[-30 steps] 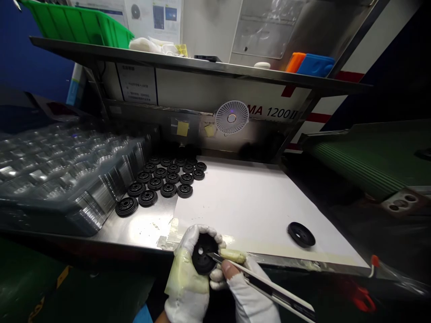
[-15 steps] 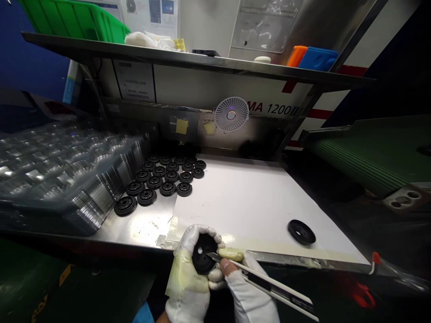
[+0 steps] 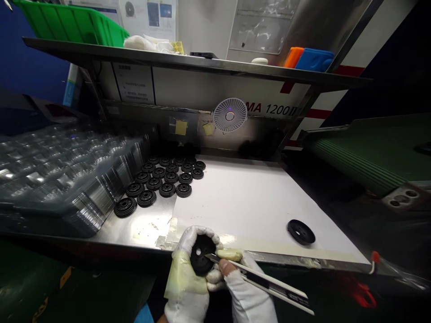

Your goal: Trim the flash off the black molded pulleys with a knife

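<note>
In the head view, my gloved left hand (image 3: 186, 273) is closed around a black round disc (image 3: 203, 256) with a hole near its middle. My right hand (image 3: 247, 280), in a white glove with the thumb tip bare, grips a utility knife (image 3: 269, 285) with a white and black handle. The knife's blade points left and lies over the face of the disc; whether it touches is hard to make out. A second black disc (image 3: 301, 232), shaped like a shallow dish, rests on the white sheet to the right of my hands.
Several black ridged discs (image 3: 167, 189) stand in rows at the left of the white sheet (image 3: 235, 202). Stacked clear plastic trays (image 3: 77, 179) fill the table's left side. Above runs a metal shelf (image 3: 202, 63) with a green bin (image 3: 70, 22). A small fan (image 3: 230, 115) hangs below it; a green conveyor (image 3: 370, 152) is on the right.
The whole view has shifted very slightly. Both hands keep the same hold on the disc and the knife, and the blade stays at about the same spot.
</note>
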The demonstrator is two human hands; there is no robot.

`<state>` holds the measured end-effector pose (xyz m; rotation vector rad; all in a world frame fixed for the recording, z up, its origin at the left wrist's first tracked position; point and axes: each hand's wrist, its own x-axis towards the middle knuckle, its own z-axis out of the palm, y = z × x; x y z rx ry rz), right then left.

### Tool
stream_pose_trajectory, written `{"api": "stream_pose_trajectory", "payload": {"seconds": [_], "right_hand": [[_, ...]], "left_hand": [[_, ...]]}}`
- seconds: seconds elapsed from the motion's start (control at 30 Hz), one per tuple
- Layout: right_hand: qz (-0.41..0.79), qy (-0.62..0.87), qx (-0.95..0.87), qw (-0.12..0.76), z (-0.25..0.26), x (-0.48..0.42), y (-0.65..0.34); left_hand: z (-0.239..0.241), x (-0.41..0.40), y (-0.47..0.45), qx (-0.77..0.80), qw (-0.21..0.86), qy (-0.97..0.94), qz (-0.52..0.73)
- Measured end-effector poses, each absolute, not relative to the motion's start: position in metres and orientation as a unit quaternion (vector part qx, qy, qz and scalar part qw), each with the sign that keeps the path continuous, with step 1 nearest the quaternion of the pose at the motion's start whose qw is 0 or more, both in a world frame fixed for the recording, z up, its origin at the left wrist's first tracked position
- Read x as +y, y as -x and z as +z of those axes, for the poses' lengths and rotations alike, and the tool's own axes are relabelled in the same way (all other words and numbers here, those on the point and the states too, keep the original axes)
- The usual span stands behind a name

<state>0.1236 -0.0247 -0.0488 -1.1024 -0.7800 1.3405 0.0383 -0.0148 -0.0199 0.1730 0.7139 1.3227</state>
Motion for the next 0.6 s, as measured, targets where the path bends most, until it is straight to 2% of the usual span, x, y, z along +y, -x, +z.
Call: {"api": "stream_pose_trajectory", "payload": {"seconds": [0.3,0.6], "right_hand": [[0.608,0.464,-0.323,0.557,-0.051,-0.024,-0.123],[0.582,0.492,-0.359,0.538,-0.057,-0.012,-0.134]], "left_hand": [[-0.024,-0.016,-0.04,0.305,0.738,-0.077,0.597],[-0.02,-0.014,-0.041,0.359,0.717,-0.058,0.595]]}}
